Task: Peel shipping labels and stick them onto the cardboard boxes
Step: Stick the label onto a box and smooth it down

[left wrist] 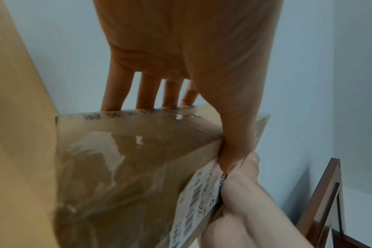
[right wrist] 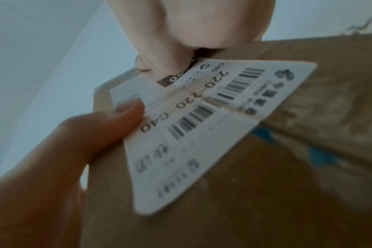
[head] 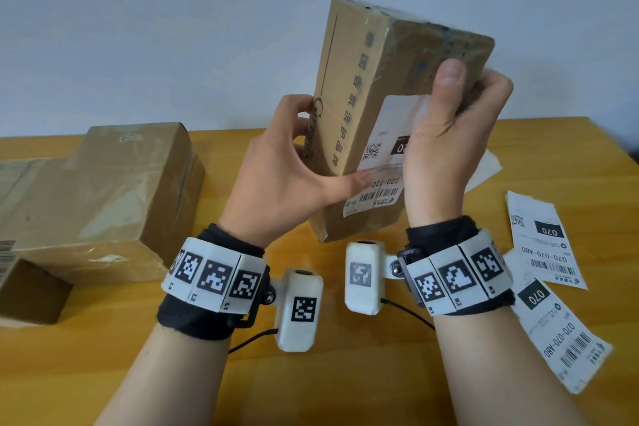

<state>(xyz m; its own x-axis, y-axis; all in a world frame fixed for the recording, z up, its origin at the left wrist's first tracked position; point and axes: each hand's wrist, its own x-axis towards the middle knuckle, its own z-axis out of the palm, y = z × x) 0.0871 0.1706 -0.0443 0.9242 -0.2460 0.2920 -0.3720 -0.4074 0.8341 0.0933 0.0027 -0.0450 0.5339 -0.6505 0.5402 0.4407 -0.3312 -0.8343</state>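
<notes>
Both hands (head: 283, 173) (head: 446, 145) grip taped box (head: 349, 87), label (head: 380, 163) near its edge.

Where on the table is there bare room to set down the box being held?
Bare wood shows on the table between the big taped boxes at left and the loose labels at right, under the held box. The right edge is crowded with labels; the left hand and right hand hold the box above it.

White label (right wrist: 193, 127) on the box (head: 349, 135) held in both grips: "220-220 C40" beside barcodes. Box side: vertical Chinese print, not legible. Two loose labels on the tabletop right of the right grip: upper label (head: 543, 242) reads "070" and "070-070-A80"; lower label (head: 560, 332) reads the same.
</notes>
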